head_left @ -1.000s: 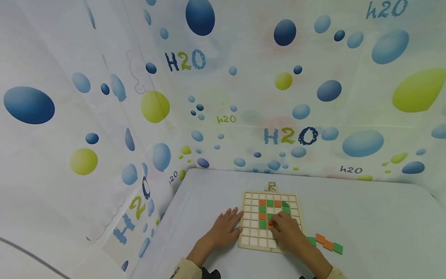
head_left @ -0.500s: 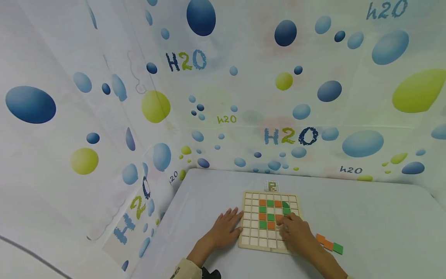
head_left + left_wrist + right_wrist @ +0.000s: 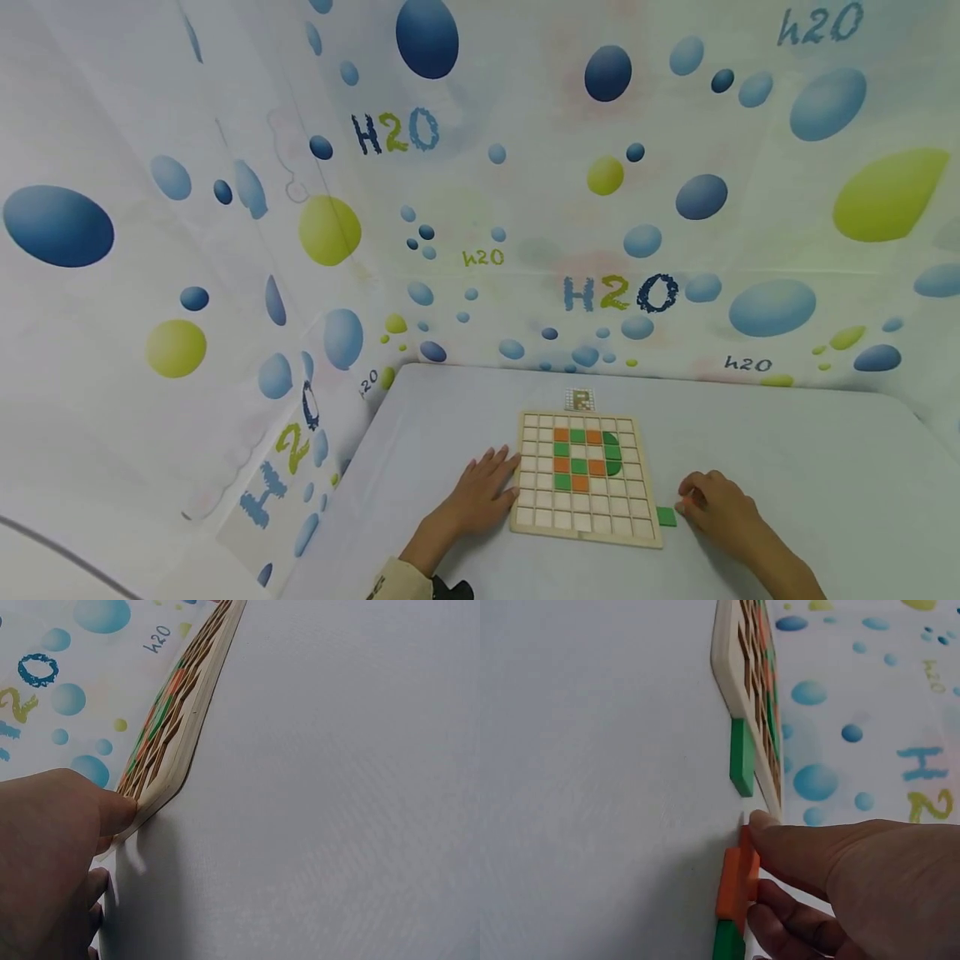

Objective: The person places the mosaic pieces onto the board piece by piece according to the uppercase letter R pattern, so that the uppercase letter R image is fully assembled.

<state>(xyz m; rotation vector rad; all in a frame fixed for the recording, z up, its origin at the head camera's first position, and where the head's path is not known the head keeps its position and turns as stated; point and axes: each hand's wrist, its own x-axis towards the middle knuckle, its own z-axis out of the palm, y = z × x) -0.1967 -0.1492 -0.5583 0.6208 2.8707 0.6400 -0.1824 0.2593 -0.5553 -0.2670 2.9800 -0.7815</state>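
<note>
A wooden grid board (image 3: 540, 518) lies on the table, with orange and green tiles (image 3: 578, 467) set in its upper middle cells. Two green pieces at the pattern's right have rounded corners. My left hand (image 3: 480, 492) rests at the board's left edge, fingers outstretched; its thumb (image 3: 116, 814) touches the frame in the left wrist view. Right of the board, my right hand (image 3: 722, 510) pinches an orange tile (image 3: 751, 862) between thumb and fingers. Another orange tile (image 3: 727, 885) and a green tile (image 3: 729, 942) lie against it, mostly hidden from the head view.
A loose green tile (image 3: 667, 517) lies by the board's lower right edge. Behind the board is a small pattern card (image 3: 580, 399). The white table (image 3: 825, 467) meets a wall sheet printed with bubbles (image 3: 772, 308) at the back and left.
My right hand has left the board and moved right to the loose tiles. A rounded green piece now shows at the pattern's right. My left hand has stayed in place.
</note>
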